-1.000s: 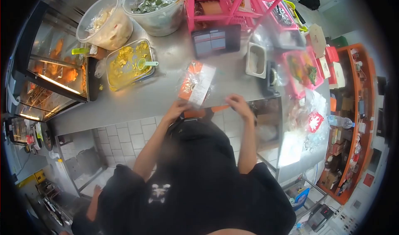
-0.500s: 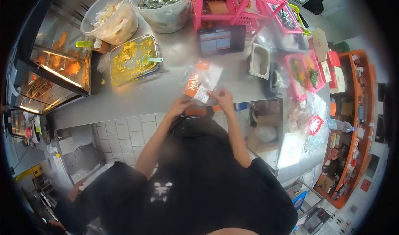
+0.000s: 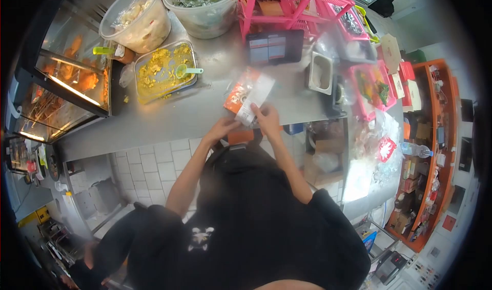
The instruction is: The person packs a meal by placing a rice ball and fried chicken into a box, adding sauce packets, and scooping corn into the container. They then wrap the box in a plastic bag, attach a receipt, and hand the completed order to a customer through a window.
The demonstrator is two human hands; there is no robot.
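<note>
An orange-and-white paper packet in a clear plastic bag (image 3: 256, 91) lies tilted over the near edge of the steel counter. My left hand (image 3: 222, 129) has its fingers pinched at the packet's lower left edge. On the lower right, my right hand (image 3: 267, 121) grips the packet, fingers lying over its white face. The exact contact of the left fingertips is partly hidden. Beyond the packet stands a dark tablet (image 3: 292, 47) with a lit screen.
A glass tray of yellow food (image 3: 148, 82) with a pale green scoop lies left, beside a lit food warmer (image 3: 77, 87). Two clear tubs (image 3: 146, 36) and pink racks (image 3: 247, 18) stand behind. At right are a metal pan (image 3: 321, 74) and pink basket (image 3: 366, 110). Another person's dark sleeve (image 3: 110, 246) shows lower left.
My right hand has shifted left and farther over the packet's white face. The packet has turned slightly, and the other person at lower left has moved.
</note>
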